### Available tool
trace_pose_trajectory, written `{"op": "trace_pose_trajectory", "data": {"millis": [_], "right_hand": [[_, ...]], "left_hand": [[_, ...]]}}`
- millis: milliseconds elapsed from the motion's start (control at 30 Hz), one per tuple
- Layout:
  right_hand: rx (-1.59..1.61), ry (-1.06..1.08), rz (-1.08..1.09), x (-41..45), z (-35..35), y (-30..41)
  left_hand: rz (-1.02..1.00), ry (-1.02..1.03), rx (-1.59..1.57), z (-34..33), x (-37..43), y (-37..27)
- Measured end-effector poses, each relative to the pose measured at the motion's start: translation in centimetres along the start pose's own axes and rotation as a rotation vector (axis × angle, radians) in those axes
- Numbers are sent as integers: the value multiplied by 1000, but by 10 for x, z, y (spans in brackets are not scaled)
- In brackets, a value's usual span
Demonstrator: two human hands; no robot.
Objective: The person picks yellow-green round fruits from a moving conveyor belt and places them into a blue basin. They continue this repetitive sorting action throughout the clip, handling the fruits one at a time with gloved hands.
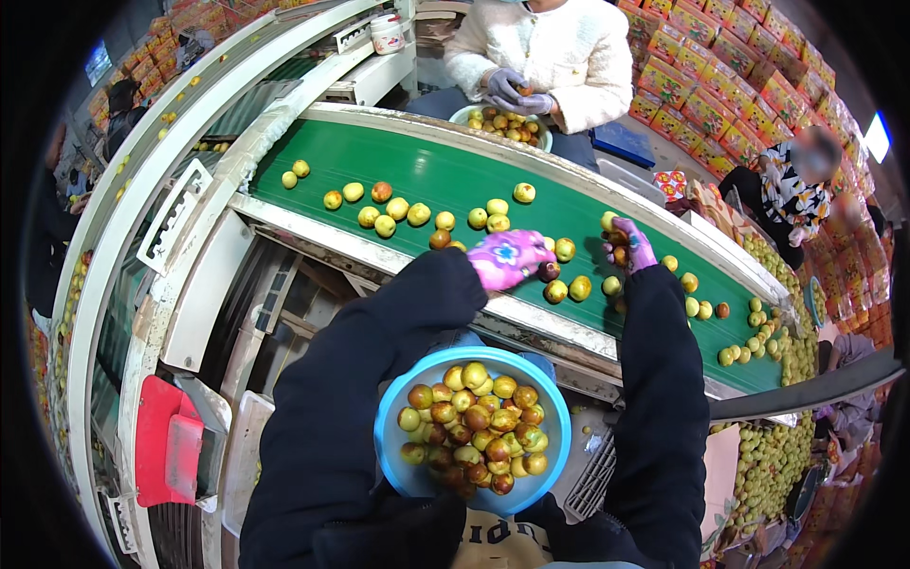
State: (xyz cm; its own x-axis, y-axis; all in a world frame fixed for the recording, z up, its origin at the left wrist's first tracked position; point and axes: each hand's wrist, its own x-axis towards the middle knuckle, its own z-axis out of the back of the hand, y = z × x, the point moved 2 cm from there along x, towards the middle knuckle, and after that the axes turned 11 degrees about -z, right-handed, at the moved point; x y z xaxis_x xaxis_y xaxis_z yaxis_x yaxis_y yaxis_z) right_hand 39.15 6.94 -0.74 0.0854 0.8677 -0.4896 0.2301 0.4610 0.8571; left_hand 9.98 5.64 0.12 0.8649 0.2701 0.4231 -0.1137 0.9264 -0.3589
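My left hand (pixel 509 259), in a pink flowered glove, is low over the green conveyor belt (pixel 419 160). Its fingertips are beside a dark red jujube (pixel 548 272); the back of the hand hides whether they grip anything. Further right, my right hand (pixel 634 245), gloved in pink too, holds several jujubes (pixel 620 255) above the belt. Yellow-green and reddish jujubes (pixel 397 208) lie scattered along the belt around both hands. A blue plastic basin (pixel 384 449) at my lap is heaped with mostly brown-red jujubes (pixel 478 419).
Across the belt, a person in grey gloves (pixel 513 92) holds a jujube over a basin of fruit (pixel 546 139). Jujubes are massed (pixel 771 462) at the belt's right end, near a metal bar (pixel 810 395). A raised conveyor (pixel 149 128) curves along the left. Printed cartons (pixel 711 64) are stacked behind.
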Motion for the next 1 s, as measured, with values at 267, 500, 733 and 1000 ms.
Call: {"op": "trace_pose_trajectory", "data": {"millis": [267,500,733,1000], "right_hand": [[511,338,-21,-66,25,-8],[726,474,-10,-95,26,-23],[828,550,-55,-106,14,-26],[817,640,-132,-110,-7,-25]], "left_hand": [[-31,201,-135,-54,79,5],[238,-189,-1495,-30,70,17],[94,-230,-1839,-12,59,-1],[307,-240,-1713,-11,44,15]]}}
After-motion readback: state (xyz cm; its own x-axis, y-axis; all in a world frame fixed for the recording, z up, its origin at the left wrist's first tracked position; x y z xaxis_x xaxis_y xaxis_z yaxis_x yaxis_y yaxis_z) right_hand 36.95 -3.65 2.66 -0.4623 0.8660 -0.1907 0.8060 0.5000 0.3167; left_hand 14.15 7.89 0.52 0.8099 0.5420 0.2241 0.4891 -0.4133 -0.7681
